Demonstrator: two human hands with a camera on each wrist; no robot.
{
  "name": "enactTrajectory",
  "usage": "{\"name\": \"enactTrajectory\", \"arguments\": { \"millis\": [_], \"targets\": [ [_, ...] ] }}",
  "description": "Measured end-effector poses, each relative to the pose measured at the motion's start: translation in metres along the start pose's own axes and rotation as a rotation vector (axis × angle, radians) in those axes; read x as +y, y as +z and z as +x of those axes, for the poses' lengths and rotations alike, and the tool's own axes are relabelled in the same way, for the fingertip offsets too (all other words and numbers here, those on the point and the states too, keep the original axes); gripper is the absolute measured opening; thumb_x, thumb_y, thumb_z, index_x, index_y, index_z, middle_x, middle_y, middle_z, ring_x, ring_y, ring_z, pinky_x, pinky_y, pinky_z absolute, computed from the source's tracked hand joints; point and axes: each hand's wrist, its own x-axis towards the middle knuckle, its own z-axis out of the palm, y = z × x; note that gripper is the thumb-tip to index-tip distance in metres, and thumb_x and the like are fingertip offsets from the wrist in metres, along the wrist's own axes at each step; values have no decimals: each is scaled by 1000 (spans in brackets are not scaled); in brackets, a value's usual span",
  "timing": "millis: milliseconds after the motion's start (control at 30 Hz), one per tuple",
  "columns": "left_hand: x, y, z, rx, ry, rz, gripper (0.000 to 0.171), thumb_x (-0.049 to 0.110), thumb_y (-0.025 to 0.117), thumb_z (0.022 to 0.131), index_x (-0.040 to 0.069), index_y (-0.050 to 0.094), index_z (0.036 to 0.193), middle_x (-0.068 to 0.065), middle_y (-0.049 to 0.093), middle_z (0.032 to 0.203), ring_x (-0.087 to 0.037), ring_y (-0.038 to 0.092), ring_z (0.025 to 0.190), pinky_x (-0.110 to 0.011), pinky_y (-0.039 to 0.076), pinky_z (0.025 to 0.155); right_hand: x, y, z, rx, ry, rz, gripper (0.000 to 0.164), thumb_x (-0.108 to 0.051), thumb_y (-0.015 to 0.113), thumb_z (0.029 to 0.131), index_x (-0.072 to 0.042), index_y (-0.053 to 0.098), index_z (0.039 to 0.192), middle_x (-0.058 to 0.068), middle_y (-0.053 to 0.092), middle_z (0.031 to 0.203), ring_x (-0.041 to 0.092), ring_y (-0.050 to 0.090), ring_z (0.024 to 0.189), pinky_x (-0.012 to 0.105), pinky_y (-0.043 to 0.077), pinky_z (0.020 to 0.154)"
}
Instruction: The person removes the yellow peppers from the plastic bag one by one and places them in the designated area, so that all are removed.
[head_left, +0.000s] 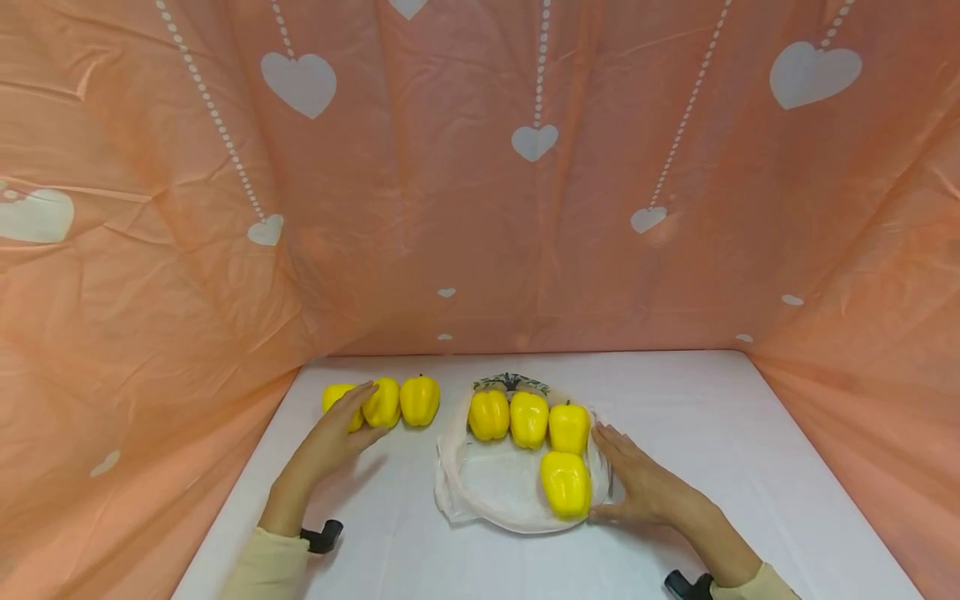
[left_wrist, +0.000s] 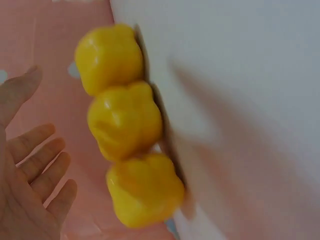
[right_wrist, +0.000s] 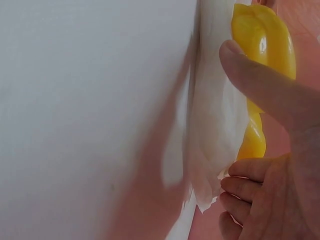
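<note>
Three yellow bell peppers (head_left: 420,401) stand in a row at the left of the table. Over the leftmost of them my left hand (head_left: 330,440) hovers, fingers spread; in the left wrist view its palm faces the row, apart from the peppers (left_wrist: 125,122). A whitish plastic bag (head_left: 510,521) with a rolled-down rim lies open in the middle. Inside it, three yellow peppers (head_left: 528,419) line the back and one more pepper (head_left: 566,485) sits at the front right. My right hand (head_left: 648,483) rests along the bag's right side, thumb near the front, fingers extended.
The table (head_left: 405,533) has a white cover. Orange-pink curtains (head_left: 480,217) with white hearts hang behind it and along both sides. Black wrist straps (head_left: 322,537) show at both cuffs. A dark green print (head_left: 510,382) marks the bag's back edge.
</note>
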Motion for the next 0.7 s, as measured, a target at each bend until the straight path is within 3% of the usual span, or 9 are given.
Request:
{"name": "enactTrajectory", "arguments": {
  "millis": [200,467,700],
  "targets": [
    [22,15,3,-40,22,-47,75,26,80,98,-2,46,159,-25,43,165,-50,37,153,-68,31,124,0,1,0,0,1,-3,129,-61,91,77,6,26,166,29,24,173,54,25,157,66,25,126],
    [50,36,4,-79,73,5,79,36,81,97,4,47,160,-18,46,165,-43,43,152,-62,36,124,-1,2,0,4,-7,-8,129,-60,92,77,6,27,166,29,24,173,54,26,157,67,26,126],
    [73,54,4,-121,103,-2,81,39,83,96,11,46,163,-11,43,169,-36,43,154,-57,36,125,0,2,0,11,7,-6,128,-61,91,77,5,27,166,28,24,173,54,26,157,66,26,126]
  ]
}}
